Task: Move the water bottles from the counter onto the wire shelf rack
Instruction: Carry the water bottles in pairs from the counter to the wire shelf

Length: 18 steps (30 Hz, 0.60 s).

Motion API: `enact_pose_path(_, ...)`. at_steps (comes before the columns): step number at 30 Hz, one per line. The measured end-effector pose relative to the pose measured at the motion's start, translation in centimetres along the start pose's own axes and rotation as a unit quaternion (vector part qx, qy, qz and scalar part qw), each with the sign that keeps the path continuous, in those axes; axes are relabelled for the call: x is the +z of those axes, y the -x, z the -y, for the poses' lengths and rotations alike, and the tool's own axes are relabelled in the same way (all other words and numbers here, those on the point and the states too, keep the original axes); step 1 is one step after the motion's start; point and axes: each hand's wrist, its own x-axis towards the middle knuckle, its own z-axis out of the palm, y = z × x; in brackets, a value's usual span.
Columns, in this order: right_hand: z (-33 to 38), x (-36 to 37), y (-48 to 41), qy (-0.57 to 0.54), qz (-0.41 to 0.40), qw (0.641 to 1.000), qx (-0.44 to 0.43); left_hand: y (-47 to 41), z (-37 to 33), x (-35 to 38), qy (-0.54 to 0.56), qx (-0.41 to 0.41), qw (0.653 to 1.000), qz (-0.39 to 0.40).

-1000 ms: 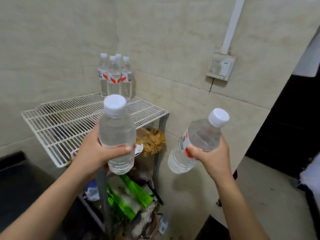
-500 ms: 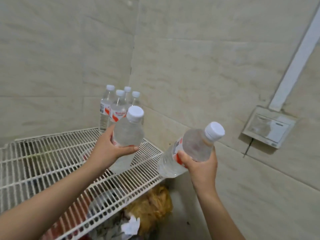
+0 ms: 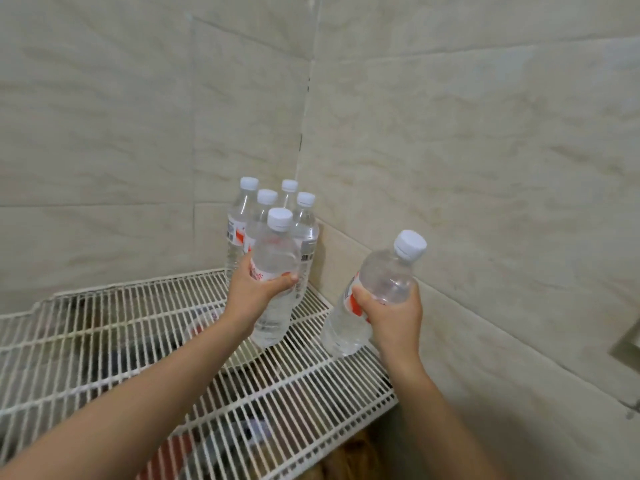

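My left hand (image 3: pixel 250 293) wraps an upright water bottle (image 3: pixel 275 268) low over the wire shelf (image 3: pixel 145 327), just before four standing bottles (image 3: pixel 242 223) in the corner. My right hand (image 3: pixel 393 317) clasps a tilted bottle (image 3: pixel 377 292) above the shelf's right edge.

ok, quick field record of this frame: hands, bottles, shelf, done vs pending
left hand: left hand gripping left bottle, about upright, just in front of the cluster
right hand: right hand gripping right bottle, tilted, cap toward the right
already placed: four bottles standing in the back corner
shelf: wire shelf, white, against tiled walls
contact: cannot tell if either held bottle touches the wire
pending: both held bottles not released
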Motion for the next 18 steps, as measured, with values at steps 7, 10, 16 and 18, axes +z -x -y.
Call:
enact_pose_path(7,-2.7,4.8,-5.1,0.052,0.143,0.988,-0.017,-1.3,-0.3,0.0,-0.039,-0.009,0.999,0.007)
enact_pose_path(10,-3.1,6.4,-6.3,0.065,0.172,0.982,-0.03,-1.2,0.0,-0.1,-0.051,-0.016,0.999,0.0)
enact_pose_path(16,-3.6,7.4,-8.3,0.028,0.269,0.963,-0.009,-0.9,0.2,0.5,-0.058,-0.025,0.998,-0.029)
enact_pose_path(18,-3.9,7.0,-8.5,0.02,0.278,0.96,-0.012,-0.8,0.2,0.8,-0.057,-0.028,0.997,-0.042)
